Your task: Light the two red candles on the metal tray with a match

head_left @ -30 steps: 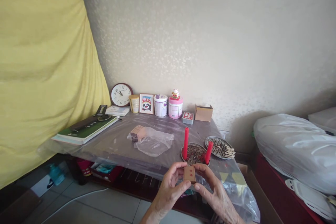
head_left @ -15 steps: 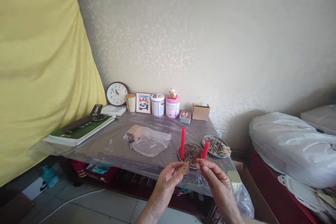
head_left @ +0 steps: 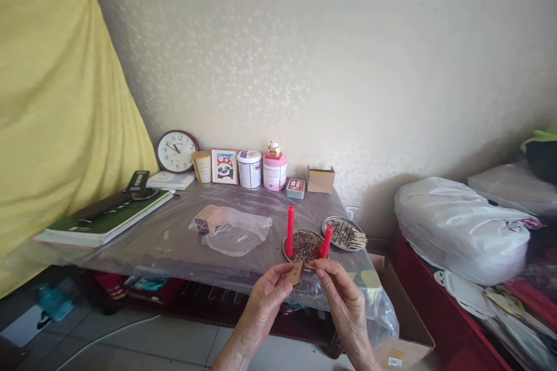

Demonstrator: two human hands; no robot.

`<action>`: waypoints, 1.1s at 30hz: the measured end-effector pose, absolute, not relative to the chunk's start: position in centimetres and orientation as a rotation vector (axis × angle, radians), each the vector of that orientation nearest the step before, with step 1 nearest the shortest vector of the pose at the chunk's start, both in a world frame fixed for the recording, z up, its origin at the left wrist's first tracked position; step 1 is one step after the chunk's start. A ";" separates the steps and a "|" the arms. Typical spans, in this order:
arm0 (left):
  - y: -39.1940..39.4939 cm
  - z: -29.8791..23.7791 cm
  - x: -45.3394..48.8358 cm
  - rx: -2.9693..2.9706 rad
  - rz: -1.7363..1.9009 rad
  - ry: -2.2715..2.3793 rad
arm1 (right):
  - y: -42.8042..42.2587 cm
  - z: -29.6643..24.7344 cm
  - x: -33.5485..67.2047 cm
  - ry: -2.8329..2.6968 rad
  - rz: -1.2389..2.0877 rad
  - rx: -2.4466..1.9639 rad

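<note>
My left hand (head_left: 265, 297) is closed on a small matchbox (head_left: 295, 274), held by its sides above the table's front edge. Pinched between the thumb and finger of my right hand (head_left: 343, 290) is a thin matchstick (head_left: 308, 267), its tip close to the matchbox's side; whether they touch I cannot tell. Just beyond my hands, a tall red candle (head_left: 290, 231) and a shorter, tilted red candle (head_left: 326, 242) stand on a round metal plate (head_left: 285, 248) covered with dark bits. Neither candle shows a flame. Behind it, another plate (head_left: 327, 221) bears many matchsticks (head_left: 359, 240).
On the plastic-covered table (head_left: 174, 243) lie a clear bag (head_left: 239, 235) with a brown box and a green book (head_left: 108, 214). A clock (head_left: 176, 151), tins (head_left: 249, 171), a framed picture (head_left: 224, 166) and an open carton (head_left: 321, 179) line the wall. White bags (head_left: 461, 226) stand right.
The view has shifted a little to the right, so things appear further left. My right hand has brought the matchstick closer to the matchbox in my left hand.
</note>
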State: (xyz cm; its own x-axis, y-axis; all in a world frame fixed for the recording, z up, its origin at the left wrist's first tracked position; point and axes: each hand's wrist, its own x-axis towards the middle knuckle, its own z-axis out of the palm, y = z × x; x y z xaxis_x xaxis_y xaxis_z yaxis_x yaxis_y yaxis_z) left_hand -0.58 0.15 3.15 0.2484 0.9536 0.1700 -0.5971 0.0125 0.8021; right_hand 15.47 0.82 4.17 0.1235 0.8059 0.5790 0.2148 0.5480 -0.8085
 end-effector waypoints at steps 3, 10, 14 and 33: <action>0.2 3.1 -0.6 0.925 1.295 0.516 | 0.6 4.3 15.3 -1.561 0.427 -0.913; 0.1 3.3 -0.4 0.899 1.296 0.571 | 0.3 4.8 15.2 -1.676 0.268 -0.921; 0.0 3.3 -0.4 0.892 1.300 0.534 | 0.4 4.7 15.4 -1.703 0.258 -0.933; 0.1 3.2 -0.5 0.897 1.324 0.566 | 0.6 4.7 15.5 -1.774 0.154 -0.925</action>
State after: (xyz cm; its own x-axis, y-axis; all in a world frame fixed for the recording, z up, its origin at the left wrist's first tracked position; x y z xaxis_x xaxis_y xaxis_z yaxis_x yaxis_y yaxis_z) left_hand -0.53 0.13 3.24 0.1889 0.9729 0.1335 -0.5757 -0.0004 0.8177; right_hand 15.51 0.60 4.66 -0.1199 0.6493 0.7511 0.5098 0.6894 -0.5146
